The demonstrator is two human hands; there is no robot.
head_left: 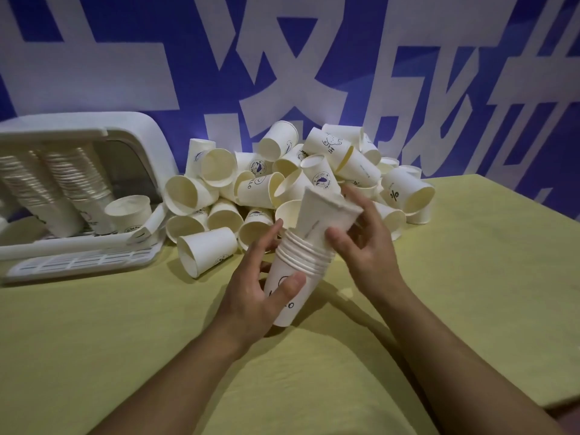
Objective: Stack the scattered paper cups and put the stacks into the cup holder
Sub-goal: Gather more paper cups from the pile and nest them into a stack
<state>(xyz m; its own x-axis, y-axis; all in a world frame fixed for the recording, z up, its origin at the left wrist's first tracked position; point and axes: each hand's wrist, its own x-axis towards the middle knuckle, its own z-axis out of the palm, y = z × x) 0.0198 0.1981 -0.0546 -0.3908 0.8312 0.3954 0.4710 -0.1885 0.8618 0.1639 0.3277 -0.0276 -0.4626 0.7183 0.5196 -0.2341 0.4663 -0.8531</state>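
While you hold things above the bench (94, 324):
Left hand (251, 296): your grip wraps the cup stack (293, 277).
Right hand (364, 246): fingertips pinch the top cup (326, 215), seemingly part-seated.
Loose cups (282, 180): heaped behind.
Cup holder (131, 130): far left, holding stacks.

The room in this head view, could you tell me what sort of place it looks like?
Probably a staged indoor work or demo area: a blue banner with large white characters as backdrop, a table in yellow-green cloth, and a white cup holder beside a pile of paper cups.

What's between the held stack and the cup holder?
Head view: one loose cup lying on its side on the yellow table, between the stack and cup holder.
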